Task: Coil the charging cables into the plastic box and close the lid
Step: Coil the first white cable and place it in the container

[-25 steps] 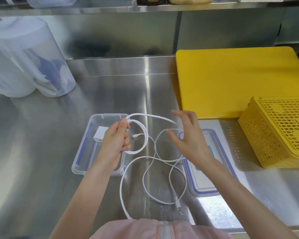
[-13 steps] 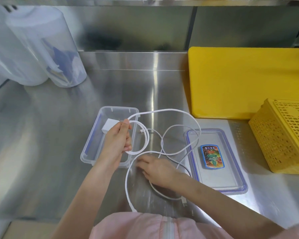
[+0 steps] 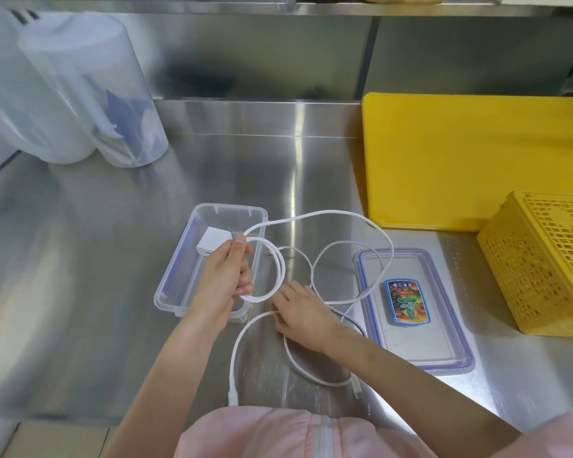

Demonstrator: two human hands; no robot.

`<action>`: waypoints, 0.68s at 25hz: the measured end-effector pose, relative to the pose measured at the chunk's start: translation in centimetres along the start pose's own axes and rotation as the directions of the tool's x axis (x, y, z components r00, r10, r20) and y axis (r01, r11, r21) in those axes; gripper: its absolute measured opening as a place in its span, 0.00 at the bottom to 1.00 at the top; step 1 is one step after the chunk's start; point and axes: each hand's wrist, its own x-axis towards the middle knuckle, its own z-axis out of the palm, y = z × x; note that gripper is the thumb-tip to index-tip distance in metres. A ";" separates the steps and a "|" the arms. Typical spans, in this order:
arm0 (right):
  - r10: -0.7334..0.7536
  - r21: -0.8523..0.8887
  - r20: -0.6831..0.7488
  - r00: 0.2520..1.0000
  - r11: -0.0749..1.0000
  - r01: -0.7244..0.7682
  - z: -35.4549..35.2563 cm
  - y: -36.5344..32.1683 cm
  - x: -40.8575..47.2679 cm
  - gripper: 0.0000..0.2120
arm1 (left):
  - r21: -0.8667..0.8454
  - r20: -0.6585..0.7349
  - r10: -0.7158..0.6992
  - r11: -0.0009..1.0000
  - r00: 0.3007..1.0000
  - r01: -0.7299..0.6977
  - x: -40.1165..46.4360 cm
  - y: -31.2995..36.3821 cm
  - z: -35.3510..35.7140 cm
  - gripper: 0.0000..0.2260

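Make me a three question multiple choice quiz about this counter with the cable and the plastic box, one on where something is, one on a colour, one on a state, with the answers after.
1. Where is the white charger block?
A. on the lid
B. inside the plastic box
C. in the basket

2. What colour is the cutting board?
A. yellow
B. green
C. white

3. What state is the lid in?
A. snapped onto the box
B. held up in the right hand
C. off, flat on the counter

Answers:
1 B, the block sits at the box's far end.
2 A, it matches the yellow basket.
3 C, it lies right of the box while the left hand grips a coil of the cable and the right hand handles a strand.
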 end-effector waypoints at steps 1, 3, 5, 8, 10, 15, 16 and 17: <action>0.059 0.132 -0.059 0.997 0.990 -0.051 -0.4 0.2 -0.4 0.09 | -0.013 0.008 -0.008 1.000 1.000 0.009 0.0 0.0 0.0 0.13; 0.197 0.452 -0.105 0.975 0.883 -0.130 -1.5 0.6 -1.0 0.06 | -0.049 0.034 -0.032 0.998 0.999 0.033 0.0 0.0 0.2 0.13; 0.286 0.606 -0.112 0.952 0.779 -0.162 -2.6 1.0 -1.5 0.12 | -0.094 0.054 -0.055 0.994 0.997 0.060 0.1 0.0 0.4 0.13; 0.380 0.685 -0.044 0.924 0.684 -0.249 -3.8 2.1 -2.3 0.17 | -0.131 0.073 -0.083 0.987 0.994 0.092 0.2 0.0 0.3 0.14; 0.415 0.654 0.014 0.910 0.685 -0.322 -4.1 3.0 -2.7 0.16 | -0.132 0.083 -0.097 0.985 0.992 0.108 0.3 0.0 0.2 0.14; 0.459 0.570 0.081 0.885 0.707 -0.419 -5.1 3.9 -3.2 0.05 | -0.121 0.110 -0.110 0.985 0.988 0.123 0.1 -0.2 0.6 0.14; 0.455 0.547 0.076 0.887 0.725 -0.418 -5.2 4.0 -3.2 0.02 | -0.120 0.115 -0.110 0.985 0.987 0.124 0.0 -0.3 0.7 0.14; 0.453 0.525 0.067 0.889 0.742 -0.417 -5.5 4.0 -3.3 0.05 | -0.121 0.121 -0.110 0.985 0.986 0.125 -0.1 -0.4 0.7 0.14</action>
